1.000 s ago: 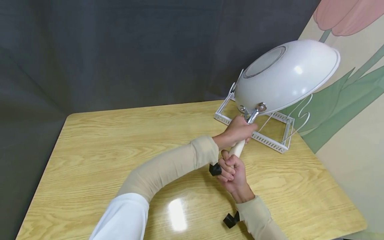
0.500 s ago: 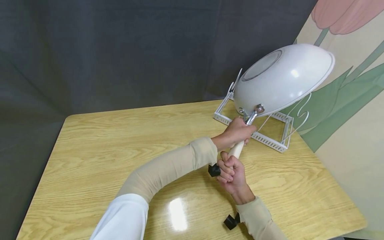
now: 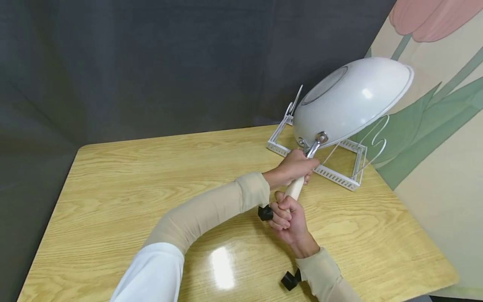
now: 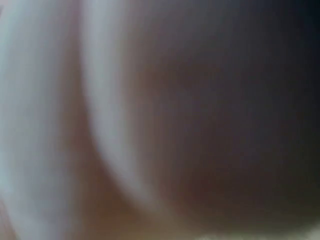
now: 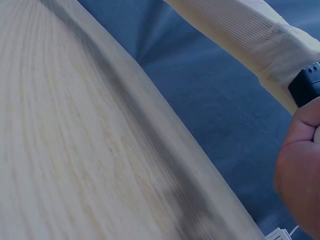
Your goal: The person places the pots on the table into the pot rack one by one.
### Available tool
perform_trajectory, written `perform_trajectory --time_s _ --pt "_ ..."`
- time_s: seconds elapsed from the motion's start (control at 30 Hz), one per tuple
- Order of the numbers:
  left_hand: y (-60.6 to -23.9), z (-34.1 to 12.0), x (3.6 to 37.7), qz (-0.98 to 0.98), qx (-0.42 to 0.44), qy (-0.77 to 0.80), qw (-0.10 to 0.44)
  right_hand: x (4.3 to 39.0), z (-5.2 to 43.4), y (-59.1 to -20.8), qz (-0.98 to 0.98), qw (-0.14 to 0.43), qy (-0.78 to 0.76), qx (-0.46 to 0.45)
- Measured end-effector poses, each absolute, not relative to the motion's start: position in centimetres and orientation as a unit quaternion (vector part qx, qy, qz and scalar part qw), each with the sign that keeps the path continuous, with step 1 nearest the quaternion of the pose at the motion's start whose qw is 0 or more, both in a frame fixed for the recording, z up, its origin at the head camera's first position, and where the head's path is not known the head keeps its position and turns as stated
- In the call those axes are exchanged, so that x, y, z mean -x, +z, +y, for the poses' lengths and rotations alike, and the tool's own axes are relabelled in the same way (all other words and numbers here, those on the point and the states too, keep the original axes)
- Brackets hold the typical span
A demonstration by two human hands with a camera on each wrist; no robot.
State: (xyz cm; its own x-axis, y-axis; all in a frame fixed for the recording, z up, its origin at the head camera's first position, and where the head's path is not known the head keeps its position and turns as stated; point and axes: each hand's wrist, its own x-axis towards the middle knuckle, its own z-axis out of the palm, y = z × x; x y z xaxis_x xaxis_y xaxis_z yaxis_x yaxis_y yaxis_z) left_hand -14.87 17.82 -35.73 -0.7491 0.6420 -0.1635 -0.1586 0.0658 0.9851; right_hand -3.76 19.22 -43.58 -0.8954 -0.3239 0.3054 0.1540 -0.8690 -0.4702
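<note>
Pan [image 3: 351,100] has drifted slightly left and lower, upper right of frame, over the rack [image 3: 320,159]. Left hand [image 3: 294,165] and right hand [image 3: 288,218] both grip its handle [image 3: 294,188]. Step: carrying pan to rack; next needs lowering between the wires.

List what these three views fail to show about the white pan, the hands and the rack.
- Inside of the white round pan: head view, turned away.
- Left wrist view: all blur.
- Pale handle: mostly covered by left hand and right hand.
- White wire rack: partly behind the pan.
</note>
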Motion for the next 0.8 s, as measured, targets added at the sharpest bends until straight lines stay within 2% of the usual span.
perform_trajectory --time_s 0.33,0.8 --pt "-36.0 17.2 15.9 0.638 -0.193 0.665 0.338 4.0 19.0 -43.1 0.253 0.132 -0.945 0.16" --pt "-37.0 16.7 16.5 0.649 -0.191 0.658 0.332 4.2 18.5 -43.4 0.267 0.138 -0.943 0.142"
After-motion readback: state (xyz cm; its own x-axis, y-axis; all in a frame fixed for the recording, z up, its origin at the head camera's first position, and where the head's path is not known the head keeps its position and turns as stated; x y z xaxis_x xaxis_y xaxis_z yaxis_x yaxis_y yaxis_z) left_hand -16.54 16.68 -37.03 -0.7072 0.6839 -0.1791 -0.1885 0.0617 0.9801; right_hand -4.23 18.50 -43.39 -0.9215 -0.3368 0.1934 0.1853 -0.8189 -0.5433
